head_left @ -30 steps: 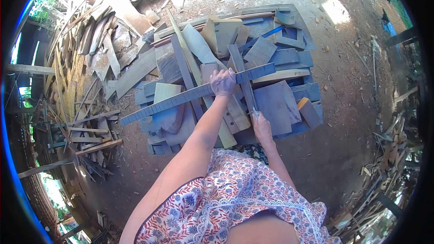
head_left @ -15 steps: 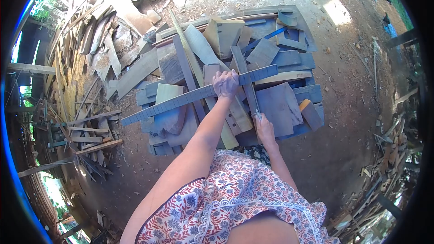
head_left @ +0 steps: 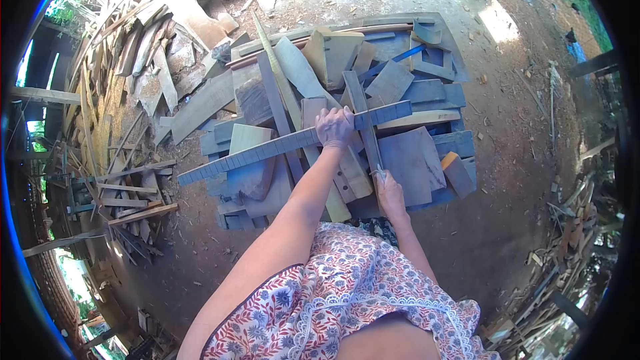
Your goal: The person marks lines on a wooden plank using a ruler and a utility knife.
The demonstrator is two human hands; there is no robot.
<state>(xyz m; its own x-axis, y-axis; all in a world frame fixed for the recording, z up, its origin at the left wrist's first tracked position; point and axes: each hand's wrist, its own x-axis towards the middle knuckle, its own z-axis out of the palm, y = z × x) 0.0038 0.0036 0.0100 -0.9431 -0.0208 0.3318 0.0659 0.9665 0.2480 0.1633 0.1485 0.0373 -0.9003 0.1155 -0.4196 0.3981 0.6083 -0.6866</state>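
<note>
My left hand [head_left: 335, 127] grips a long, narrow notched wooden strip [head_left: 253, 153] near its middle; the strip runs from lower left to upper right over a heap of boards. My right hand [head_left: 389, 190] is closed on a thin metal tool [head_left: 381, 174] whose tip points at a dark narrow board [head_left: 360, 110] lying across the pile. Both hands are over the stack of grey and tan wood offcuts [head_left: 413, 153].
The stack rests on a grey sheet [head_left: 427, 17] on bare dirt. More planks and scrap [head_left: 143, 60] lie heaped at the left and upper left. Sticks and debris [head_left: 567, 253] line the right side. Open dirt ground [head_left: 507, 213] lies right of the stack.
Both hands and the strip stay almost where they were; the view has shifted slightly, nothing was taken up or let go.
</note>
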